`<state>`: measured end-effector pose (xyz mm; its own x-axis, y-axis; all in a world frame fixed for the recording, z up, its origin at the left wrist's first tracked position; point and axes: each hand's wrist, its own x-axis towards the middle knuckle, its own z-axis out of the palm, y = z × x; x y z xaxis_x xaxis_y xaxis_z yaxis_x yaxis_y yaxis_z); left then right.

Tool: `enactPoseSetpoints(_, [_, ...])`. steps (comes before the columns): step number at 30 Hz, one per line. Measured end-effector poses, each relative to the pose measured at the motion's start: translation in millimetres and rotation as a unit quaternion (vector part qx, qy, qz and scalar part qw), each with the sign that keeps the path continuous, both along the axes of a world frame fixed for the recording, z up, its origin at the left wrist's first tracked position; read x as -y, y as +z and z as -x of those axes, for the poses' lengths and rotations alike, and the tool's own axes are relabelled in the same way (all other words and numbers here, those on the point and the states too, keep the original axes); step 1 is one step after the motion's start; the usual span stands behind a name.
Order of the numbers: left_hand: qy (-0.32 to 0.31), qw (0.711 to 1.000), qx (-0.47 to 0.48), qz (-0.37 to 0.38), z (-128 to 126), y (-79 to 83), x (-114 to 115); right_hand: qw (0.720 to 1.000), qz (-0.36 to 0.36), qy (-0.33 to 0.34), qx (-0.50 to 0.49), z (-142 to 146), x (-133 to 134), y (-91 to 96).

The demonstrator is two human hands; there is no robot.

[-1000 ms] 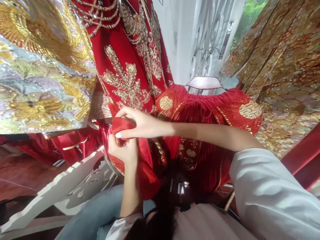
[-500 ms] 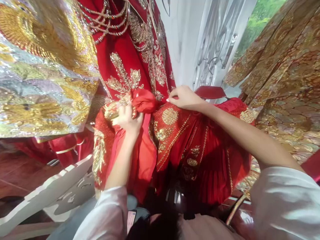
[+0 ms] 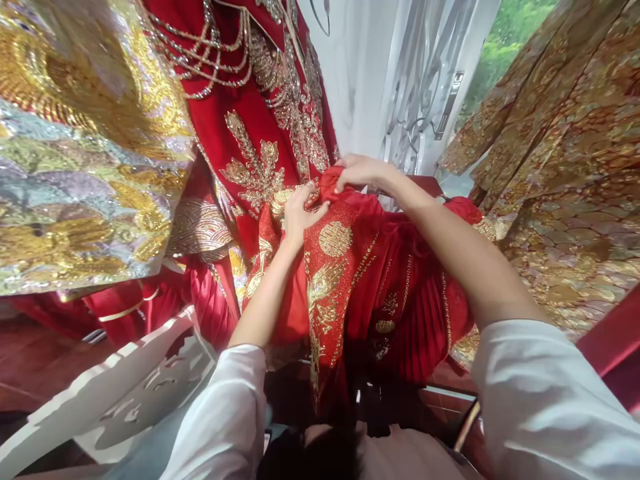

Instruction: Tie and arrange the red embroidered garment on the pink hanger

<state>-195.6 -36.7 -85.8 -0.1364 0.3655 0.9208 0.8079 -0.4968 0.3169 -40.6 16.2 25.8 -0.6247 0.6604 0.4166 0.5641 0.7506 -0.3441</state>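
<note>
A red garment (image 3: 330,287) with gold embroidery and gold-beaded edges drapes in front of me, its upper edge bunched between my hands. My left hand (image 3: 301,215) grips the gathered red and gold cloth, thumb towards the right. Close by on the right, my right hand (image 3: 364,173) pinches a fold of plain red cloth at the top. Dark red pleats (image 3: 420,327) hang lower down at the right. Some fingertips are hidden in the folds. Just behind my hands hangs a red gown (image 3: 215,123) with silver-gold beadwork and bead strands.
A gold and pastel sequined garment (image 3: 85,167) hangs at the left, a gold scale-patterned one (image 3: 570,180) at the right. A white carved chair-like frame (image 3: 120,387) stands lower left. Behind are a white door with a handle (image 3: 425,127) and greenery outside.
My left hand has moved right with the bunched cloth, close to my right hand. The garment's left part has swung inward, and my right hand now pinches a red fold.
</note>
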Motion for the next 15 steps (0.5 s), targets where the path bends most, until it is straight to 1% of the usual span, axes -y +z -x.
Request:
enactPoseSetpoints(2, [-0.036,0.999,0.006,0.026,6.7,7.4,24.0,0.997,-0.046,-0.066,0.001,1.0,-5.2,-6.6])
enactPoseSetpoints(3, [-0.04,0.998,0.014,0.049,9.1,11.3,40.2,0.992,-0.082,-0.094,0.001,1.7,-7.0,-10.4])
enactPoseSetpoints(5, [-0.025,0.995,0.047,0.086,8.7,17.1,77.2,0.981,-0.152,-0.121,-0.018,4.0,-9.5,-16.7])
enactPoseSetpoints(6, [-0.012,0.994,0.067,0.089,5.1,17.9,95.4,0.976,-0.176,-0.129,-0.026,5.2,-10.2,-18.2])
enactPoseSetpoints(8, [0.014,0.993,0.105,0.06,-9.2,13.2,123.6,0.967,-0.208,-0.143,-0.031,5.8,-11.0,-16.8])
enactPoseSetpoints(9, [0.021,0.992,0.116,0.046,-18.7,7.3,131.5,0.965,-0.219,-0.145,-0.024,4.5,-11.2,-14.0])
enactPoseSetpoints(10, [0.023,0.992,0.118,0.042,-28.5,-0.7,134.7,0.963,-0.23,-0.141,-0.011,1.8,-11.2,-10.1])
enactPoseSetpoints(12, [-0.006,0.993,0.085,0.08,-45.7,-20.8,129.1,0.961,-0.252,-0.112,0.025,-7.5,-11.1,-1.5])
enactPoseSetpoints(14, [-0.071,0.986,0.037,0.144,-55.0,-39.0,115.5,0.959,-0.265,-0.077,0.068,-20.0,-10.9,4.8])
enactPoseSetpoints(15, [-0.104,0.98,0.021,0.17,-56.1,-44.6,109.0,0.958,-0.266,-0.064,0.089,-26.1,-10.7,6.2])
